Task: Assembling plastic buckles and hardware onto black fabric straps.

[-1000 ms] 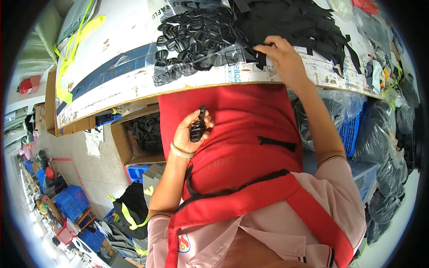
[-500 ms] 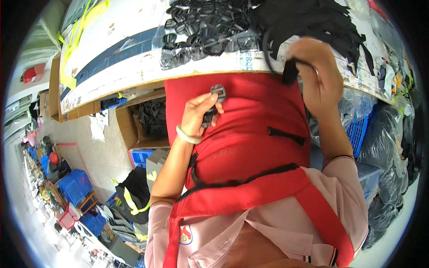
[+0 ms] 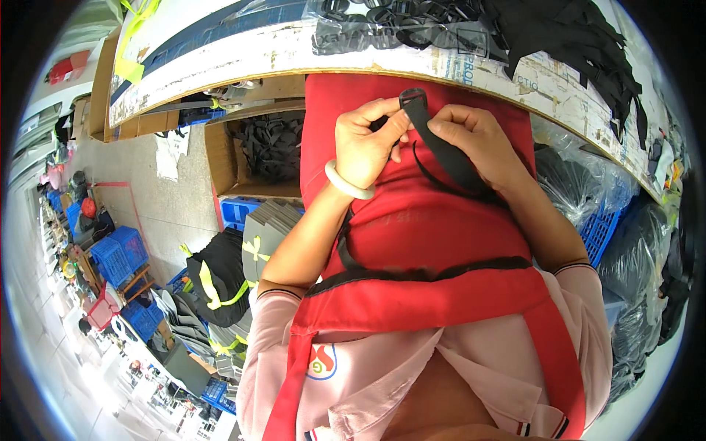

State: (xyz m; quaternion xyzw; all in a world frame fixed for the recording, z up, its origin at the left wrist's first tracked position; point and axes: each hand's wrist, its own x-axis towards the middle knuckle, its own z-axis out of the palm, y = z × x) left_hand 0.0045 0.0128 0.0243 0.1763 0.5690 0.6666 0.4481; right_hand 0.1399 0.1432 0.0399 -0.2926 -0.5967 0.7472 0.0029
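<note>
Over my red apron [image 3: 441, 220], my left hand [image 3: 359, 151] pinches a black plastic buckle [image 3: 413, 95] between thumb and fingers. A black webbing strap [image 3: 450, 158] runs from the buckle down toward my right wrist, and its upper end looks threaded through the buckle's opening. My right hand [image 3: 474, 140] is closed on the strap beside the buckle, thumb against the fingers. A thin loop of the strap hangs below, between both hands. Something dark is also tucked in my left palm, mostly hidden by the fingers.
Just beyond my hands runs the edge of a white worktable [image 3: 287, 62]. On it lie many black buckles [image 3: 382, 18] in clear plastic and a heap of black straps [image 3: 562, 37]. An open carton [image 3: 220, 158] holding black pieces sits left, a blue crate [image 3: 599, 231] right.
My right hand has come from the table edge to the left hand, bringing the strap against the buckle. The left hand has stayed on its buckle. The whole view has shifted.
</note>
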